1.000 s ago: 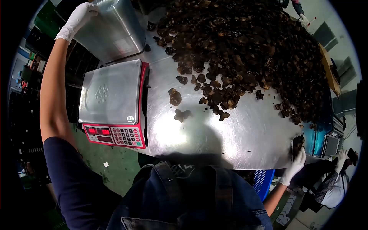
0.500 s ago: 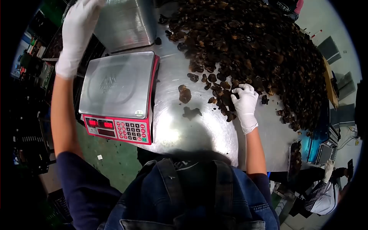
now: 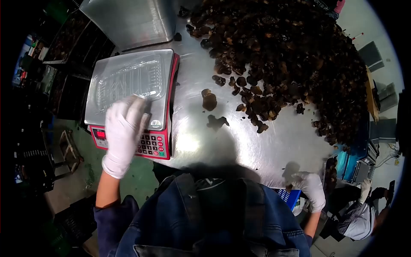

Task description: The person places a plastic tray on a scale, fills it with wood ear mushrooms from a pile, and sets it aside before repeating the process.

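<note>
The shallow clear plastic tray (image 3: pixel 124 83), a rounded rectangle with ribbed walls, sits on the smooth steel plate of the red-edged scale (image 3: pixel 160 113) at the left of the table. Your left hand (image 3: pixel 123 132), in a thin, wrinkled white glove, is over the scale's near edge, its bent fingers lying close together by the tray's near rim; you cannot be seen clearly enough to tell whether they grip it. Your right hand (image 3: pixel 310 189), gloved alike, curls at the near right table edge above a blue slotted basket (image 3: pixel 290 197); a small brown bit shows at its fingertips, but whether it is pinched cannot be told. Ragged, glossy dark brown pieces (image 3: pixel 291 55) heap over the far right of the scuffed steel table (image 3: pixel 252 156), and a tall, translucent block (image 3: pixel 132 23) with smooth sides stands far left, beyond the scale
</note>
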Motion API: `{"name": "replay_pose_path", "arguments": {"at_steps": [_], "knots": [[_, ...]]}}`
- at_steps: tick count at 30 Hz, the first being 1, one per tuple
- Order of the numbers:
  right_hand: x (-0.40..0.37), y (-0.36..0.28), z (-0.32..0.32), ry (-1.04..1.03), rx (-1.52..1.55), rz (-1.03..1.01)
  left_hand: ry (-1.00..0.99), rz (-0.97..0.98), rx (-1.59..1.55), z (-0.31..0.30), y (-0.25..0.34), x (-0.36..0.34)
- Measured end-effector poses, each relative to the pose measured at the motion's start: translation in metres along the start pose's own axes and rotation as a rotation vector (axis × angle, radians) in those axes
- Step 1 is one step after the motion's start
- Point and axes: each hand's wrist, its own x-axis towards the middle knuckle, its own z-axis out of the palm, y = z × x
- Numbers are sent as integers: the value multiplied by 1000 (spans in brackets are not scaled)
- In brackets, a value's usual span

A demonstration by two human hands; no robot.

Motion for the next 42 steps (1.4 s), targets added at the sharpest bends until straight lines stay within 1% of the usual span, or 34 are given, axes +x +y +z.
{"name": "replay_pose_path", "arguments": {"at_steps": [2,3,4,5,6,7,8,9,10,11,12,13,14,15,17,18,20,21,22,23,25,26,28,29,31,32,33,34,35,36,38,39,41,42], "knots": [[-7,11,16,163,-397,-22,-48,71,-218,10,37,-1],[3,4,25,324,-251,-130,-95,144,-347,27,53,-2],[20,-13,34,484,-101,-237,-371,36,-499,26,80,15],[36,-37,39,514,83,-82,-301,13,-552,50,96,10],[64,-46,44,619,45,-206,-173,81,-611,79,108,10],[90,-63,49,777,-93,-218,-221,76,-576,98,122,12],[116,-73,53,866,-159,-259,-307,44,-592,114,135,10],[141,-85,51,880,-119,-312,-303,42,-585,128,149,4],[160,-97,50,874,-105,-349,-224,121,-544,139,165,-5],[178,-102,58,854,-80,-353,-147,202,-503,143,174,-12],[184,-105,60,808,-121,-354,-150,206,-500,138,176,-14],[188,-105,62,763,-162,-355,-282,274,-560,132,179,-15],[189,-99,67,773,-126,-370,-413,339,-620,129,180,-14],[186,-89,73,871,-56,-476,-413,338,-619,132,178,-14],[164,-76,80,902,5,-515,-143,335,-789,141,165,-18],[153,-71,87,910,9,-489,-147,335,-794,132,158,-6],[126,-67,104,914,8,-439,-156,40,-577,112,144,32],[119,-62,110,904,9,-512,-129,-76,-456,119,144,43],[109,-61,115,869,58,-509,-137,-122,-247,140,143,52],[102,-62,120,836,107,-506,-69,-103,-44,162,137,55],[99,-63,122,895,143,-547,-229,-158,87,177,137,64],[103,-63,119,969,139,-542,-231,-153,84,185,136,64],[119,-74,98,1078,128,-508,-170,-199,-14,194,133,61],[123,-78,89,968,208,-300,-173,-194,-15,191,132,57],[148,-84,77,1007,186,-275,-140,-230,-463,164,136,50],[159,-80,77,950,174,-282,-195,-231,-548,146,140,48],[166,-76,78,894,163,-289,-237,-236,-667,149,142,36],[162,-78,77,815,42,-285,-165,-120,-771,139,147,30],[159,-74,84,793,-34,-350,-93,-4,-875,126,152,26],[152,-75,90,761,-38,-413,-96,-3,-876,117,153,21],[131,-80,104,710,-70,-526,-331,54,-1008,107,153,16],[120,-83,111,691,-97,-575,-332,54,-1010,112,153,15],[112,-83,121,668,67,-669,-233,-62,-964,129,154,15],[110,-88,116,693,93,-657,-237,-62,-965,132,156,24]]}}
